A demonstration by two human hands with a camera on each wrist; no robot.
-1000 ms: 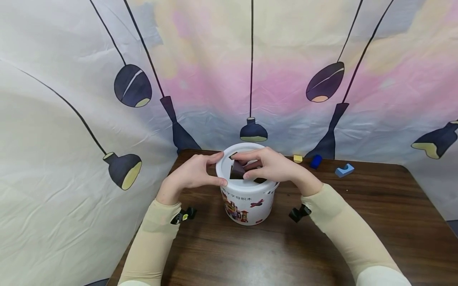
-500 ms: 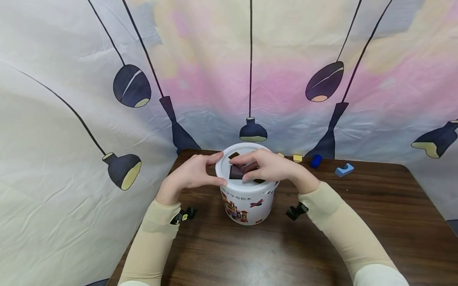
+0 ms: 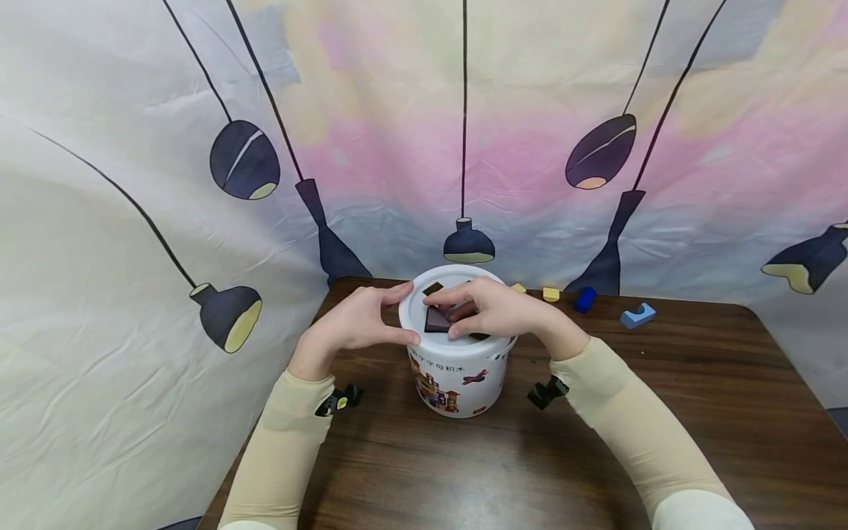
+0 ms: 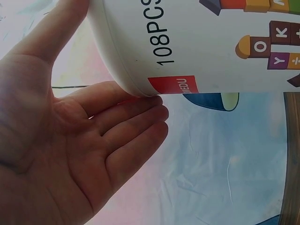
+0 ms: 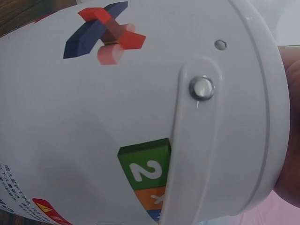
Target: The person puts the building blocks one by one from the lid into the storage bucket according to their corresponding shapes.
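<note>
A white bucket (image 3: 461, 386) stands upright on the table, its lid (image 3: 416, 316) pierced by dark cut-out holes. My left hand (image 3: 354, 320) steadies the lid's left rim with thumb and forefinger spread; in the left wrist view its other fingers lie nearly straight against the bucket's side. Over the lid, my right hand (image 3: 493, 309) pinches a dark purple block (image 3: 436, 320), which sits low in one of the holes. Part of the block is hidden by the fingers. In the right wrist view, the bucket's side and handle (image 5: 192, 154) fill most of the picture.
Along the table's back edge lie a yellow block (image 3: 551, 294), a dark blue block (image 3: 586, 299) and a light blue block with a curved notch (image 3: 638, 316). Another yellow piece (image 3: 519, 288) shows behind the bucket. A printed cloth (image 3: 397, 147) hangs behind the table.
The dark purple block has gone down into the lid's hole, and my right hand has shifted slightly left with it. My left hand and the bucket have stayed in place.
</note>
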